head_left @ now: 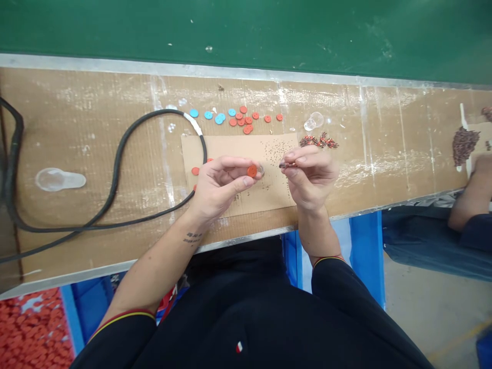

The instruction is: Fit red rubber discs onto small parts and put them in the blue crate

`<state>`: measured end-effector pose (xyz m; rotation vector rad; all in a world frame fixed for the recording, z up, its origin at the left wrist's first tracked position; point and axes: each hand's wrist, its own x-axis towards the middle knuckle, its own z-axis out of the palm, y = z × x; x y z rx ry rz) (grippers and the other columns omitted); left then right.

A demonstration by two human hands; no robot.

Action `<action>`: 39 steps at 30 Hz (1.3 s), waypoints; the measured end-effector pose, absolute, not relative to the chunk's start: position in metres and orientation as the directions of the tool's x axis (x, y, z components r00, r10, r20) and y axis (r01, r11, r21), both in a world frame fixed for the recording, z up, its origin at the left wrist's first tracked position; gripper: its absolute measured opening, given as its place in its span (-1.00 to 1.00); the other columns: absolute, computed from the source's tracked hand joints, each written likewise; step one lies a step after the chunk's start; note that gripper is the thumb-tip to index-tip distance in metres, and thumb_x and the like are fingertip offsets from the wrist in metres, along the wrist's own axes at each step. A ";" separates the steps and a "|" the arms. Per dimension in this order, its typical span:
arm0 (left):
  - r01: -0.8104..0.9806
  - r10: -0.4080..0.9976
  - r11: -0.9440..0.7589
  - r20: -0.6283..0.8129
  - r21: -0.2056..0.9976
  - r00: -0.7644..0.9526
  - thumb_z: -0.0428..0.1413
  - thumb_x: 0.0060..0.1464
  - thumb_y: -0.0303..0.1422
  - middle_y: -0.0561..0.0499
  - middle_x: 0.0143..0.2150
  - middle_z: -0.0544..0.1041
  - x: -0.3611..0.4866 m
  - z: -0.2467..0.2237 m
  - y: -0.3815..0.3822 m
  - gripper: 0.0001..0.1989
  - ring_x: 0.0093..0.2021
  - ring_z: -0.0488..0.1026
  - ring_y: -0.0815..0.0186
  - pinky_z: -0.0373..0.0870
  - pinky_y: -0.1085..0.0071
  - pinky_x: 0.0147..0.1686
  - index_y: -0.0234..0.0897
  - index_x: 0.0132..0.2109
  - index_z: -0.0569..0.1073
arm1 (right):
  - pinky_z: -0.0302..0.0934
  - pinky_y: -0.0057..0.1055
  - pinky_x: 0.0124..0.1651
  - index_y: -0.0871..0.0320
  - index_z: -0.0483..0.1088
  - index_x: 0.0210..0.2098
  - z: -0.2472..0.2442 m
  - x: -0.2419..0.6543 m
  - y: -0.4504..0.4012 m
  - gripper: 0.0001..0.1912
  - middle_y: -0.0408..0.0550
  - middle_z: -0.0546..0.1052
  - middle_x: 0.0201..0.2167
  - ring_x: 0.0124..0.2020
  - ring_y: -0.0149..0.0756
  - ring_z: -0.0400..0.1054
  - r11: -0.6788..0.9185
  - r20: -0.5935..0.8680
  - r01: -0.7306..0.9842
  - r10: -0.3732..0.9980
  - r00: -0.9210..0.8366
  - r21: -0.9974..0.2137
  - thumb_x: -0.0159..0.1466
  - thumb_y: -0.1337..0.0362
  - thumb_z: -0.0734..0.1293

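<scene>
My left hand pinches an orange-red round disc with small holes, like a button. A small clear round piece shows at the same fingertips. Across a short gap, my right hand is closed on a small dark reddish piece, too small to name. Both hands are above a cardboard sheet scattered with tiny dark bits. Just beyond the right hand lies a pile of small red, black and yellow pieces. Behind the sheet are several red discs and blue discs.
A black cable loops over the table's left side, near a clear plastic scoop-shaped piece. Clear round pieces lie at the back. A co-worker's arm is at far right, and a bin of red discs at lower left.
</scene>
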<state>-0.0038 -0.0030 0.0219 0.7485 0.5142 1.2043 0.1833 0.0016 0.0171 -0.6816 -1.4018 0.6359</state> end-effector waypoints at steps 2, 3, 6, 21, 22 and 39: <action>-0.638 0.958 0.164 0.032 0.753 0.284 0.51 0.01 -0.43 0.07 -0.18 0.77 -0.003 0.022 -0.003 -0.78 -0.20 0.74 0.35 0.74 0.48 -0.08 -0.11 -0.19 0.73 | 0.63 -0.51 -0.13 -0.15 0.56 -0.03 0.017 0.183 0.001 -0.77 -0.27 0.65 -0.17 -0.15 -0.47 0.63 0.655 0.655 0.011 0.754 0.056 -0.755 0.36 0.28 0.50; -0.638 0.959 0.162 0.031 0.753 0.280 0.51 0.01 -0.43 0.07 -0.18 0.77 -0.003 0.022 -0.003 -0.78 -0.20 0.74 0.34 0.74 0.46 -0.06 -0.11 -0.19 0.72 | 0.63 -0.50 -0.13 -0.16 0.56 -0.03 0.018 0.184 0.000 -0.77 -0.27 0.65 -0.16 -0.15 -0.47 0.64 0.654 0.654 0.016 0.755 0.049 -0.756 0.36 0.28 0.50; -0.641 0.960 0.168 0.023 0.748 0.279 0.52 -0.01 -0.42 0.09 -0.19 0.76 -0.003 0.022 -0.004 -0.77 -0.19 0.74 0.34 0.75 0.43 -0.04 -0.10 -0.20 0.72 | 0.63 -0.49 -0.14 -0.17 0.57 -0.01 0.019 0.184 0.000 -0.75 -0.27 0.66 -0.15 -0.14 -0.46 0.64 0.653 0.653 0.025 0.757 0.032 -0.757 0.37 0.30 0.49; -0.629 0.954 0.190 0.008 0.754 0.298 0.55 -0.05 -0.33 0.05 -0.20 0.75 -0.002 0.019 -0.004 -0.71 -0.23 0.73 0.32 0.73 0.44 -0.14 -0.13 -0.18 0.68 | 0.59 -0.37 -0.18 -0.10 0.53 0.10 0.019 0.177 0.000 -0.71 -0.22 0.65 -0.23 -0.20 -0.38 0.62 0.756 0.762 0.190 0.646 -0.056 -0.627 0.41 0.30 0.43; -0.636 0.954 0.186 0.017 0.748 0.299 0.55 -0.05 -0.35 0.06 -0.21 0.75 -0.002 0.019 -0.004 -0.71 -0.23 0.73 0.32 0.73 0.45 -0.16 -0.12 -0.17 0.68 | 0.60 -0.36 -0.16 -0.09 0.54 0.10 0.020 0.177 0.000 -0.69 -0.22 0.66 -0.22 -0.17 -0.37 0.63 0.763 0.766 0.180 0.639 -0.068 -0.620 0.40 0.33 0.44; -0.550 0.973 0.138 -0.009 0.824 0.230 0.57 -0.12 -0.17 0.04 -0.20 0.72 -0.005 0.020 -0.005 -0.66 -0.31 0.67 0.34 0.74 0.36 -0.18 -0.12 -0.22 0.68 | 0.62 -0.40 -0.25 -0.05 0.56 -0.01 0.020 0.169 -0.002 -0.75 -0.22 0.70 -0.28 -0.23 -0.32 0.69 0.762 0.767 0.156 0.640 -0.038 -0.628 0.34 0.32 0.49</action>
